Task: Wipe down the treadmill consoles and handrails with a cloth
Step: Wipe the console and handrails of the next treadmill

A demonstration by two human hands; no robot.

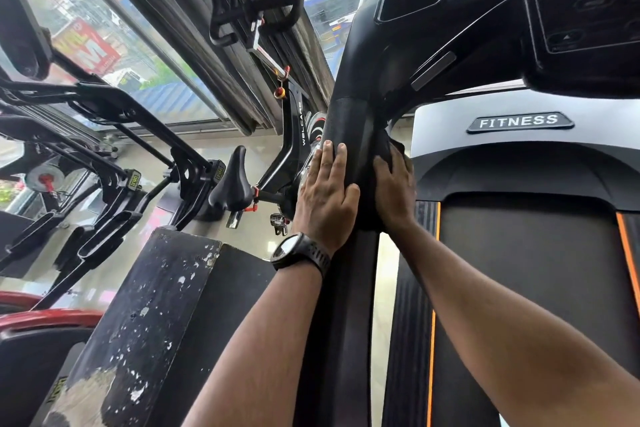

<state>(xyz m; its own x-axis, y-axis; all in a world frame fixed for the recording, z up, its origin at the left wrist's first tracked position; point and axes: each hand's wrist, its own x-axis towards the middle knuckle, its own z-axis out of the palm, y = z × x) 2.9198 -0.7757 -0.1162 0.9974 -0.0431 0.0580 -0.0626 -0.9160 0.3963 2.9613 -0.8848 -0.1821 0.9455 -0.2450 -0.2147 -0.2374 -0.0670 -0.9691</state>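
While the left hand (325, 191) lies flat, fingers straight, on the matte black padded handrail (346, 121), the right hand (394, 191) curls over a dark bunched cloth (393, 149) against the rail's right side, above glossy pale floor (386, 288) and the orange-edged belt (519, 270).

A pale, glossy floor (249, 146) carries all the gym gear. The treadmill (519, 253) stands on it at the right, and a strip of floor shows beside its deck. An exercise bike (294, 135) stands just left of the treadmill. A black box (145, 322) with chipped paint sits nearer, with black pedal machines (114, 135) at far left.
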